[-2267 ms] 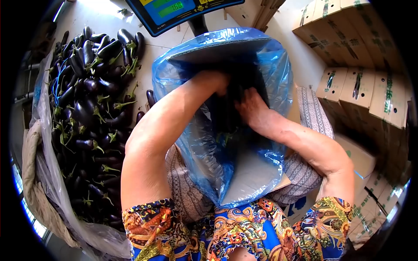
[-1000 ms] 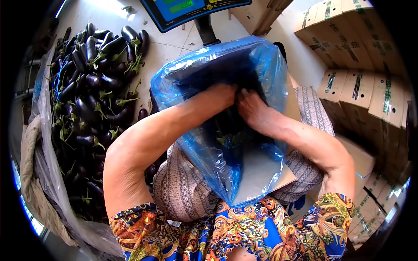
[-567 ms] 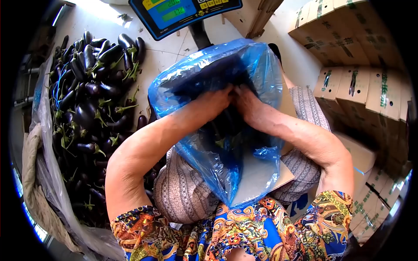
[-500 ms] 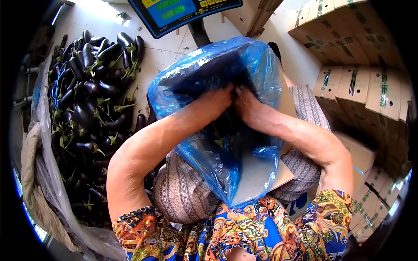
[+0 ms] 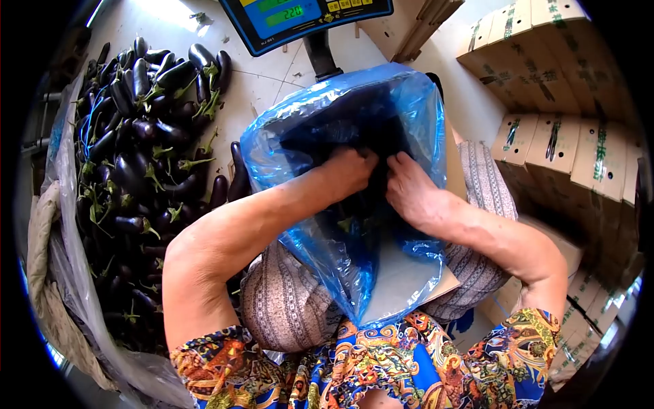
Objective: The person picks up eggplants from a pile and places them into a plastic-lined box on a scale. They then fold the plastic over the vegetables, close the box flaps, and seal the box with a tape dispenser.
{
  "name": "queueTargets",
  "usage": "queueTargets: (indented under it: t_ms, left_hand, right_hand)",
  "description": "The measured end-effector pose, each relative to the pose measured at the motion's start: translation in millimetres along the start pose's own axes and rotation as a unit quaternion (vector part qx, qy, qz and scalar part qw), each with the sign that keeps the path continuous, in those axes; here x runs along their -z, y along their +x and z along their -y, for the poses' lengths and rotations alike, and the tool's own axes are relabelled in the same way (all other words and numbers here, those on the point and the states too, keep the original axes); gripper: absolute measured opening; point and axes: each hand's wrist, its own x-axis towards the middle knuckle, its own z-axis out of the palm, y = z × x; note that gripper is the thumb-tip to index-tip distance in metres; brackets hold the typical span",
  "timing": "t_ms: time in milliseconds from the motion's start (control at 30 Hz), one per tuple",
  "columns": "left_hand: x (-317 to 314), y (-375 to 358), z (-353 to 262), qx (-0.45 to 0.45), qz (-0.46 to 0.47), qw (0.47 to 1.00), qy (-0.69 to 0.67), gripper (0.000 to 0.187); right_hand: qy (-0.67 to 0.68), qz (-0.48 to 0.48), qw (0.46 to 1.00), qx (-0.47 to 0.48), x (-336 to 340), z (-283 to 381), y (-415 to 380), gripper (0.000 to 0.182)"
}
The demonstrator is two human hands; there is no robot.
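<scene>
A blue plastic bag [image 5: 415, 88] lines a cardboard box [image 5: 446, 283] in front of my body, its mouth spread wide. Both my hands are inside the opening. The fingers of my left hand [image 5: 351, 170] are curled in, and whatever they grip is lost in the shadow. A small gap to its right separates it from my right hand [image 5: 412, 191], whose fingers are pinched together, also with nothing I can name between them. Dark shapes, which look like eggplants, lie in the bag below my hands, mostly hidden by shade and film.
To the left lies a big heap of eggplants [image 5: 133, 174] with clear plastic sheeting [image 5: 71, 273] along its edge. A digital scale display [image 5: 306, 17] stands ahead on a post. Stacked cardboard boxes [image 5: 552, 143] line the right side; more flat cardboard [image 5: 415, 31] stands behind the scale.
My hands have moved apart; they were together in the bag's middle before. The right one has shifted right and slightly down. The number on the scale display differs.
</scene>
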Motion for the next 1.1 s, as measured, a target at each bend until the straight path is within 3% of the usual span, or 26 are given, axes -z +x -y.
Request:
queueTargets:
  t_ms: [100, 200, 300, 400, 500, 600, 633, 667, 733, 767, 800, 833, 867, 933, 967, 1033, 1067, 1100]
  left_hand:
    - [-20, 8, 2, 0.058, -0.029, 0.99, -0.125, 0.021]
    - [-35, 32, 7, 0.089, -0.003, 0.98, -0.177, 0.027]
    - [-49, 29, 11, 0.094, -0.08, 0.969, -0.212, 0.027]
    - [8, -8, 20, 0.123, -0.054, 0.948, -0.289, 0.032]
    - [75, -51, 21, 0.164, -0.103, 0.923, -0.332, 0.042]
    - [95, -107, 18, 0.239, -0.407, 0.859, -0.196, 0.049]
    - [102, -127, 13, 0.331, -0.39, 0.846, -0.151, 0.06]
    - [97, -138, 9, 0.412, -0.445, 0.782, -0.142, 0.068]
    - [82, -153, -3, 0.555, -0.443, 0.662, -0.24, 0.077]
    - [61, -161, -9, 0.534, -0.423, 0.598, -0.422, 0.073]
    - [46, -166, -15, 0.494, -0.386, 0.511, -0.589, 0.069]
    - [47, -162, -18, 0.443, -0.295, 0.43, -0.73, 0.06]
    - [11, -162, -21, 0.463, -0.281, 0.591, -0.598, 0.047]
    - [16, -149, 7, 0.49, -0.285, 0.636, -0.524, 0.032]
    - [15, -136, 17, 0.464, -0.349, 0.633, -0.513, 0.028]
    - [32, -113, 32, 0.457, -0.282, 0.678, -0.502, 0.025]
    - [34, -102, 46, 0.508, -0.143, 0.719, -0.452, 0.029]
    - [31, -96, 46, 0.485, -0.217, 0.693, -0.487, 0.026]
  right_hand:
    - [0.0, -0.02, 1.0, -0.008, -7, 9, -6, 0.021]
    - [-0.008, -0.141, 0.99, 0.008, -19, 6, -11, 0.02]
    - [-0.017, -0.152, 0.988, -0.007, -19, 8, -11, 0.021]
    - [0.003, -0.154, 0.987, -0.033, -17, 7, -14, 0.019]
    - [0.101, -0.133, 0.986, -0.001, -11, 0, -31, 0.015]
    - [0.149, -0.204, 0.967, -0.034, 5, -1, -59, 0.011]
    - [0.24, -0.172, 0.953, -0.072, 3, 2, -61, 0.015]
    - [0.269, -0.159, 0.942, -0.119, 3, 1, -66, 0.02]
    - [0.325, -0.132, 0.912, -0.212, 1, -3, -81, 0.031]
    - [0.365, -0.123, 0.891, -0.24, -1, -9, -86, 0.043]
    - [0.365, -0.194, 0.879, -0.24, -17, -12, -91, 0.049]
    - [0.378, -0.208, 0.866, -0.253, -26, -15, -92, 0.061]
    - [0.391, -0.223, 0.853, -0.266, -33, -18, -91, 0.073]
    - [0.42, -0.198, 0.832, -0.305, -50, -21, -83, 0.089]
    - [0.434, -0.184, 0.82, -0.323, -56, -24, -79, 0.097]
    - [0.578, -0.163, 0.737, -0.31, -59, -35, -65, 0.105]
    - [0.644, -0.145, 0.689, -0.298, -62, -39, -58, 0.109]
    - [0.681, -0.13, 0.662, -0.285, -43, -43, -60, 0.106]
